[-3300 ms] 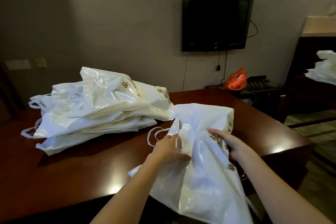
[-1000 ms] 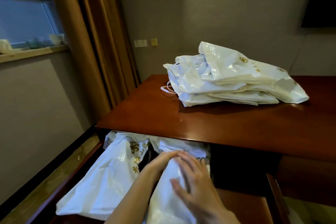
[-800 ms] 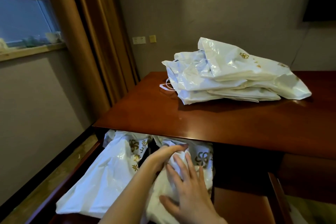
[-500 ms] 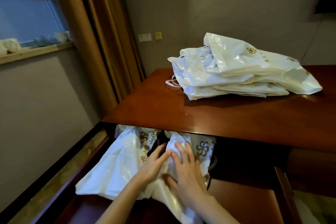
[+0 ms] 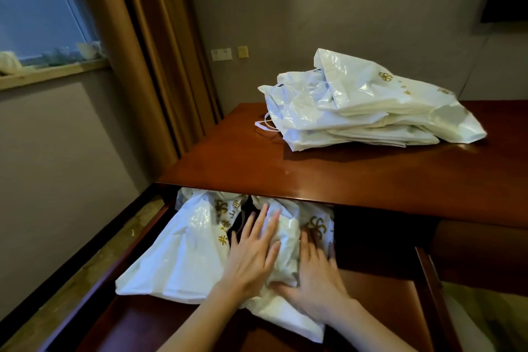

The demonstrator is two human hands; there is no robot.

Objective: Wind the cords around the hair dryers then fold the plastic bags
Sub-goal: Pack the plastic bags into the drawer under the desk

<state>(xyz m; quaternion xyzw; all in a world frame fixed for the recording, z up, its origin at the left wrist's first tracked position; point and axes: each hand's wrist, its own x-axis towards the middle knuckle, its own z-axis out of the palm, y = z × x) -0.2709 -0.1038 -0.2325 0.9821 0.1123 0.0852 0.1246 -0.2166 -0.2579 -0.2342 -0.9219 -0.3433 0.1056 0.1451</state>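
A white plastic bag with gold print (image 5: 288,240) lies bunched in an open wooden drawer (image 5: 383,303) below the desk top. My left hand (image 5: 253,254) presses flat on its left side with fingers straight. My right hand (image 5: 314,271) presses flat on its right side. A second white bag (image 5: 183,248) lies to the left in the same drawer. A stack of folded white bags (image 5: 360,111) rests on the desk (image 5: 343,180). No hair dryer shows; something dark sits between the two drawer bags.
Brown curtains (image 5: 148,51) hang at the left beside a window (image 5: 37,8) with a sill. Wall sockets (image 5: 221,54) sit behind the desk. The drawer's right rail (image 5: 434,294) runs toward me. Floor shows at lower left.
I turned from the desk top to the open drawer and laid the bag inside. Over the last second both hands spread out flat on it, pushing it in under the desk edge.
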